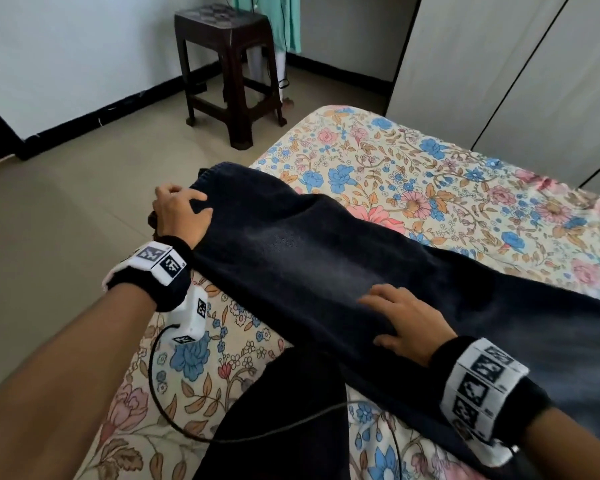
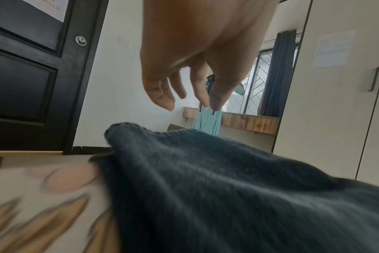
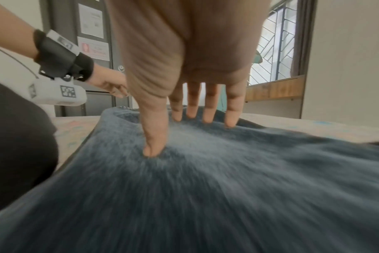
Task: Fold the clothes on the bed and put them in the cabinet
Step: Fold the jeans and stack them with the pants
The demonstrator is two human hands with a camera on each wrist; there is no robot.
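On the bed [image 1: 413, 157], over its floral sheet, dark jeans [image 1: 309, 251] lie stretched from the near corner toward the right. The right hand [image 1: 409, 323] presses flat on the denim with straight, spread fingers [image 3: 193, 106]. The left hand [image 1: 182, 211] rests at the hem end, fingers [image 2: 160, 95] loosely bent, gripping nothing.

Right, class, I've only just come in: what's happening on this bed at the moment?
A person is working on dark jeans spread across a bed with a floral sheet. The right hand lies flat on the denim, fingers straight, pressing it down. The left hand is at the far end of the jeans near the bed's edge, its fingers relaxed above the cloth in the left wrist view. The jeans lie stretched out, not yet a compact fold, and nothing has gone to the white cabinet behind the bed.
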